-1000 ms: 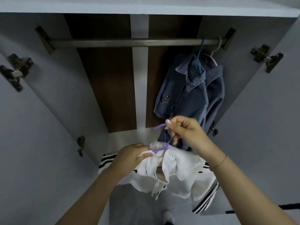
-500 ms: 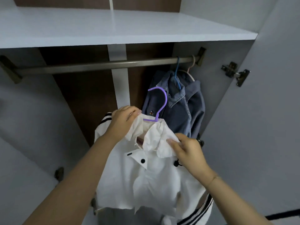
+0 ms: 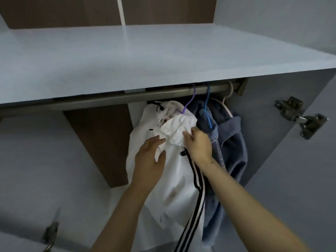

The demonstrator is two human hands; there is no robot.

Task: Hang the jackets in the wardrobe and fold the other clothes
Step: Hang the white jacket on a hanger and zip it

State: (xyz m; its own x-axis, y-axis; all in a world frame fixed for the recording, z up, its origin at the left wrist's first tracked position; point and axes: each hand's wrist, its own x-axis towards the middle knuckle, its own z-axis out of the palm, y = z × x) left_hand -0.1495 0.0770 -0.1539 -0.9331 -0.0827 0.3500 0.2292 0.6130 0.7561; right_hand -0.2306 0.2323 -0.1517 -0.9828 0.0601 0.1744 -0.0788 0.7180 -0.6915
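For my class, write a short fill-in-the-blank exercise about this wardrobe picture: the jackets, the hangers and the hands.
1. The white jacket hangs from the rail on a ____ hanger.
2. Next to it, on a blue hanger, hangs a jacket made of ____.
3. The stripes down the white jacket's sleeve are ____.
4. The left hand and the right hand both touch the ____ jacket.

Missing words: purple; denim; black; white

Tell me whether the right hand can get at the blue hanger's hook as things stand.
Probably yes: the right hand is at the white jacket's collar, just below the blue hanger, with nothing between them.
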